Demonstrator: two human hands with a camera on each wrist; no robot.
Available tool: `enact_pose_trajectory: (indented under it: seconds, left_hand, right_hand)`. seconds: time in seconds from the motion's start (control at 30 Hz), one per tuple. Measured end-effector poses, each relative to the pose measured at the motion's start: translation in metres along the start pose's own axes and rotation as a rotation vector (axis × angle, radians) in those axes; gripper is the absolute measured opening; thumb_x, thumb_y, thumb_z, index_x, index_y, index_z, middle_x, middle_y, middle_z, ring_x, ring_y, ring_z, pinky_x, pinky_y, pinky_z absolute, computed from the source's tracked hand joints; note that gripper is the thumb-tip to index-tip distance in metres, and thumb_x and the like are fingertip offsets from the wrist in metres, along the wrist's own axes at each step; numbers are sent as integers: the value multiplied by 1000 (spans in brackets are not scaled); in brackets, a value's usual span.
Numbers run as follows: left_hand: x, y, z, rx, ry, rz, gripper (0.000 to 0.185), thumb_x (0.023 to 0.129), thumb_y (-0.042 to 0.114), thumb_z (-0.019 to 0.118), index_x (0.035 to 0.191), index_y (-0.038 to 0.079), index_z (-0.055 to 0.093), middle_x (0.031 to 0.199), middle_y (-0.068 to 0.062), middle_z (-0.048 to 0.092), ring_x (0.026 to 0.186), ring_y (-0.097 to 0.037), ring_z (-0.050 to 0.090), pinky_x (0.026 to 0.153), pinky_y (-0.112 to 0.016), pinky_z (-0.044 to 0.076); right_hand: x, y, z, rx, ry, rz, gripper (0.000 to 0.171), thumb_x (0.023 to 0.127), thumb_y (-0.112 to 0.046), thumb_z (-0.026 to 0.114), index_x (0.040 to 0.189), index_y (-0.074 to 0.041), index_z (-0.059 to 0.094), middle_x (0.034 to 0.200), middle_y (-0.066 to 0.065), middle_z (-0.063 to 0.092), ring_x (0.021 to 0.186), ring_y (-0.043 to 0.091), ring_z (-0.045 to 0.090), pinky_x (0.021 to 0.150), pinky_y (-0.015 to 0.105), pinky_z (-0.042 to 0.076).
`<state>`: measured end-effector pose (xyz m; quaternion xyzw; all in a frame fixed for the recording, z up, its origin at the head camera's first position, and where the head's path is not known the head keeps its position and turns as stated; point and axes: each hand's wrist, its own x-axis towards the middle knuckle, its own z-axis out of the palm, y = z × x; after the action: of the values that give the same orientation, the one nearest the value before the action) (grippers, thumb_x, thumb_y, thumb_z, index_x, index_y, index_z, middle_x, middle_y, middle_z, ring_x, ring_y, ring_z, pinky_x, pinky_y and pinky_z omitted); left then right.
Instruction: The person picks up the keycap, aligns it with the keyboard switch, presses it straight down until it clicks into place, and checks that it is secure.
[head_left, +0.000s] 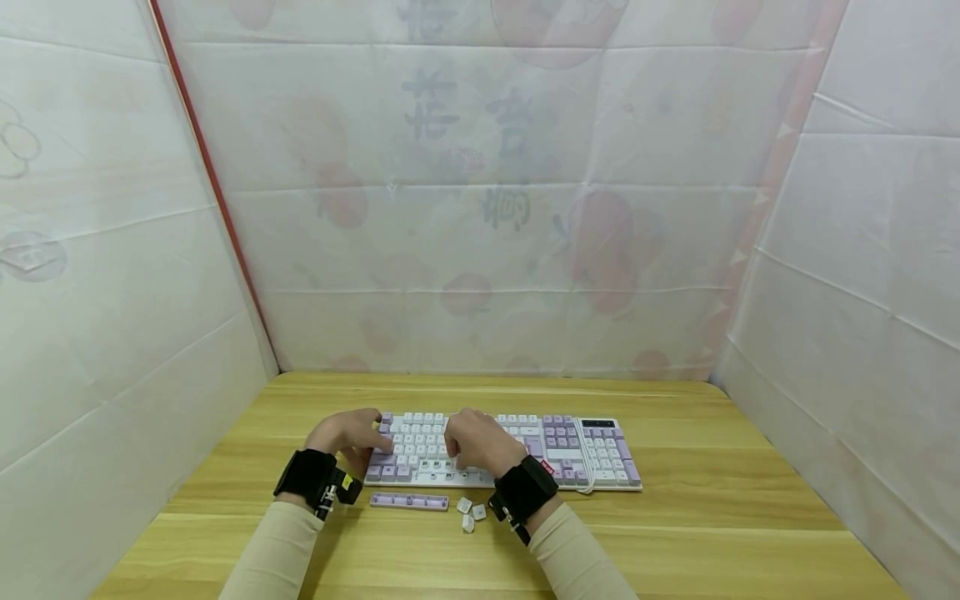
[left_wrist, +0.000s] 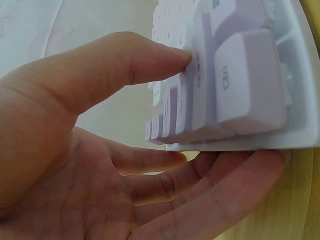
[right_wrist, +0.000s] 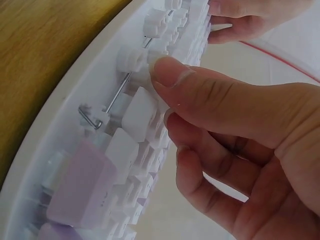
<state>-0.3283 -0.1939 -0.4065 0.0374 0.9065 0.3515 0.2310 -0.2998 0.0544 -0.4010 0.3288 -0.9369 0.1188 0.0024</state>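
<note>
loose keycaps [head_left: 471, 512] and purple spacebar [head_left: 409, 501] near table [head_left: 675, 533] edge | left hand [head_left: 347, 435] grips keyboard [head_left: 570, 454] left end, thumb on keys | right hand [head_left: 480, 442] fingers curled over open spacebar slot mid-keyboard, thumb pressing there

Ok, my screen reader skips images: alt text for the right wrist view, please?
A right hand pinches a white keycap on a white and lilac keyboard, beside the bare wire stabilizer of the removed spacebar.
</note>
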Motion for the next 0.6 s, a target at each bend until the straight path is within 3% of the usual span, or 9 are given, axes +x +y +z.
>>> enact_pose_trajectory:
  seconds: [0.23, 0.6]
  left_hand:
    - [1, -1, 0, -19, -4, -5, 72, 82, 20, 71, 140, -4, 35, 100, -15, 60, 81, -23, 65, 66, -39, 59]
    - [2, -1, 0, -14, 3, 1, 73, 82, 21, 71, 140, -3, 35, 102, -16, 60, 83, -23, 64, 66, -39, 59]
  right_hand:
    - [0, -1, 0, -30, 5, 7, 18, 69, -6, 82, 71, -19, 70, 71, -10, 62, 63, 2, 51, 58, 16, 45]
    - [-2, -1, 0, 20, 14, 23, 19, 68, -5, 83, 74, -17, 70, 75, -7, 64, 66, 2, 53, 59, 16, 46]
